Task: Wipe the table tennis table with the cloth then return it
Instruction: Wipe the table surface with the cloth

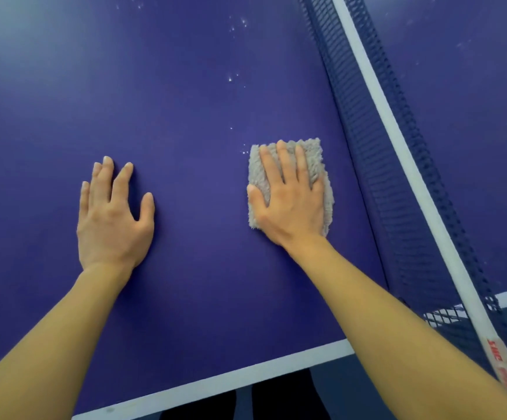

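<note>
A folded grey fluffy cloth (316, 156) lies flat on the blue table tennis table (185, 122), close to the net. My right hand (288, 192) presses down on the cloth with its fingers spread, covering most of it. My left hand (113, 213) rests flat on the bare table to the left, palm down, fingers apart, holding nothing. Small white specks (231, 78) dot the surface beyond the cloth, and a few sit just off its upper left corner.
The dark blue net (376, 140) with a white top band (397, 137) runs diagonally on the right, the table's other half behind it. A white edge line (216, 386) marks the near edge, with dark floor below.
</note>
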